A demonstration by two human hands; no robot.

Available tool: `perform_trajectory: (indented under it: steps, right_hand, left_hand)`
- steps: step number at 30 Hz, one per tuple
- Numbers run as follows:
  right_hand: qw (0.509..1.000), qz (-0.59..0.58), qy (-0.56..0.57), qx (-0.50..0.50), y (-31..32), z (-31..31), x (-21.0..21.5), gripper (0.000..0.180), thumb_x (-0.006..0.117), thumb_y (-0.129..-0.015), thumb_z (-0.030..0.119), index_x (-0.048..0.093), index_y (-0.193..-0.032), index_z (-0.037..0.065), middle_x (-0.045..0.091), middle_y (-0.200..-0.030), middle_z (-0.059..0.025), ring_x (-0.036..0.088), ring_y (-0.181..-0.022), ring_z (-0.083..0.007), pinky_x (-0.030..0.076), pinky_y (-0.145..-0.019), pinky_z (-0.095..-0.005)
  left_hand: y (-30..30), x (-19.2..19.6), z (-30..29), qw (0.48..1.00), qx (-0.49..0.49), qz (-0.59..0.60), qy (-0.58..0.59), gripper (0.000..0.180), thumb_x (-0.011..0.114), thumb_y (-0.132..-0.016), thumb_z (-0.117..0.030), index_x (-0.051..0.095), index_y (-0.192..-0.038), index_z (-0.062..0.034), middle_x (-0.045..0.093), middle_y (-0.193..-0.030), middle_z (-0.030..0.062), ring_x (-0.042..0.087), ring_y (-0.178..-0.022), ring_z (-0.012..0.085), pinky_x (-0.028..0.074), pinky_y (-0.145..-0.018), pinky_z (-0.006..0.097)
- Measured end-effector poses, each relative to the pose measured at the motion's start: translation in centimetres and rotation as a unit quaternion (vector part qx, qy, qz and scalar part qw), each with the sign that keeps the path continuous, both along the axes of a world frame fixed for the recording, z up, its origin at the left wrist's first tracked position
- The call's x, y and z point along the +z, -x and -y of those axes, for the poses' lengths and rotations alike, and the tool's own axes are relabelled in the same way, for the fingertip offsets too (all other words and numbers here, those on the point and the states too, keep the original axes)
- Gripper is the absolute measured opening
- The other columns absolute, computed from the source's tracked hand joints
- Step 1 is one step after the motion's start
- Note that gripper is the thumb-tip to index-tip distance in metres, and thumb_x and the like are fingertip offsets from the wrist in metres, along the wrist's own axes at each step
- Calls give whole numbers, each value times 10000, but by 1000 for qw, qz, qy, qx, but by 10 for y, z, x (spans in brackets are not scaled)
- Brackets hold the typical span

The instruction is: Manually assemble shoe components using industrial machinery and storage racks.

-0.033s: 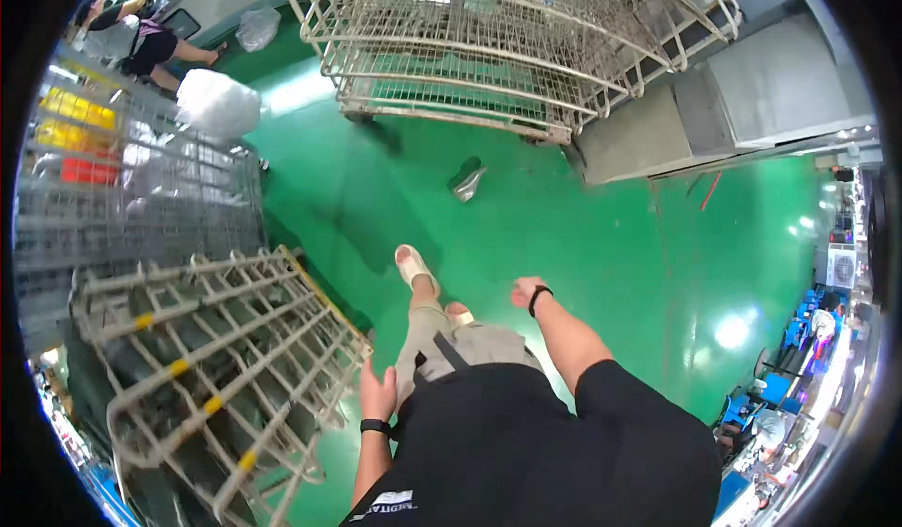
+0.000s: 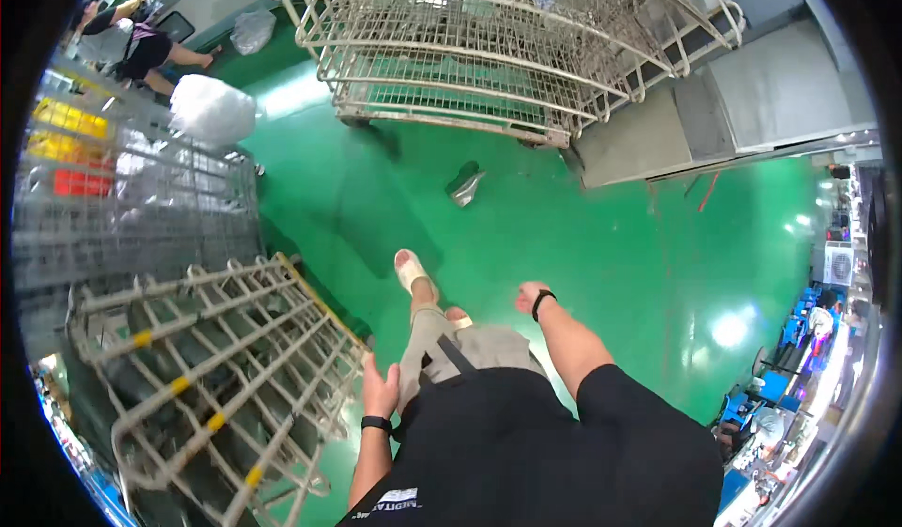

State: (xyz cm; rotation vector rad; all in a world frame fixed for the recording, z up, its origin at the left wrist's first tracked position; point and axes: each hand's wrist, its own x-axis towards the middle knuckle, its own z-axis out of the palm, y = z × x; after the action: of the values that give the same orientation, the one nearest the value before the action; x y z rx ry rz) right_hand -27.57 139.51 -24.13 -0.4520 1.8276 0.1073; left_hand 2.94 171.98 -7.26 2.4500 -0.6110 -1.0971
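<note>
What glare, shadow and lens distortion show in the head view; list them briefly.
Head view: bright glare patches on the glossy green floor, strongest at lower right and near the white plastic bag; a soft dark shadow under the big wire mesh cart; fisheye bending curves the yellow-taped wire cage beside the left hand; black vignette rings the frame; right hand fairly sharp.
</note>
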Motion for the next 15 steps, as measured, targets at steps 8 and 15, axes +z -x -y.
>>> perform_trajectory:
  steps: [8, 15]
  right_hand:
    - [995, 54, 78, 31, -72, 93, -90, 235, 596, -895, 125, 676, -1082, 7, 701, -914, -146, 708, -755, -253, 598, -625, -381]
    - [879, 52, 184, 437, -62, 236, -445, 314, 641, -915, 294, 670, -1136, 74, 628, -832, -54, 610, -712, -183, 501, -593, -352]
  left_hand:
    - [-3, -143, 136, 967, -51, -172, -182, 1068, 706, -871, -521, 161, -1535, 113, 311, -1550, 357, 350, -1444, 444, 330, -1175, 481]
    - [-2, -185, 216, 954, -163, -5, -251, 1189, 782, -767, -530, 131, -1559, 72, 220, -1551, 398, 312, -1397, 530, 313, -1124, 601]
